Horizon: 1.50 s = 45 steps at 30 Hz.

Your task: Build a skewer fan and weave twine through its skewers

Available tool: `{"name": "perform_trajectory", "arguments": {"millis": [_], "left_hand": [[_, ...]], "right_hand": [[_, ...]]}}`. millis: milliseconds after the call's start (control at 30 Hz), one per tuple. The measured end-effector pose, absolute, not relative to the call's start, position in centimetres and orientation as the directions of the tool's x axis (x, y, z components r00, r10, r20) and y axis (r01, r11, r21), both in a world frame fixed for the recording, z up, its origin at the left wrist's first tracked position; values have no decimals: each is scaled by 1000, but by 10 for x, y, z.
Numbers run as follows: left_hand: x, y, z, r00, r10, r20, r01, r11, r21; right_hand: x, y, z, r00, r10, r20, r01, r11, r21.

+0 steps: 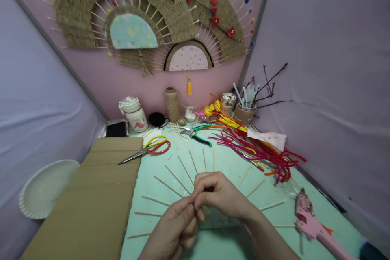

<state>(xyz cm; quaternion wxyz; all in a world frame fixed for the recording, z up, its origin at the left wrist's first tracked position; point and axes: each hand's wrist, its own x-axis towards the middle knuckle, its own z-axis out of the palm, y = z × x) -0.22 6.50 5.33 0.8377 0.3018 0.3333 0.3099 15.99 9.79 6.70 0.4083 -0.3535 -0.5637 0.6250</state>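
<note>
L hand [178,231] & R hand [221,195] pinched tight together — what's nipped, can't tell. Sticks [169,187] fanned just beyond them: thin, light, prob. brittle — grip mid-shaft, gently.

Bare left hand [175,231] and right hand [219,196], bare right forearm [268,237].

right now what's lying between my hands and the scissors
Between the scissors and your hands lie thin wooden sticks fanned on the green mat, seen in the head view.
</note>
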Motion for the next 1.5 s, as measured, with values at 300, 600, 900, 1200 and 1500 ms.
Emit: {"name": "perform_trajectory", "arguments": {"millis": [300,600,900,1200,1500], "left_hand": [[3,62,54,571,794,-208,-319,448,835],[13,64,50,409,886,-218,-526,424,737],[10,69,39,275,885,-375,-651,459,605],[10,70,35,276,889,-365,-687,448,572],[7,72,34,206,918,-339,-726,376,576]], "right_hand": [[163,93,68,-544,837,-58,-138,-158,-978],[166,144,100,-474,879,58,366,256,-895],[135,312,73,-266,957,115,949,281,-140],[108,349,41,-250,968,33,968,249,17],[126,313,96,-273,902,335,960,279,33]]}}
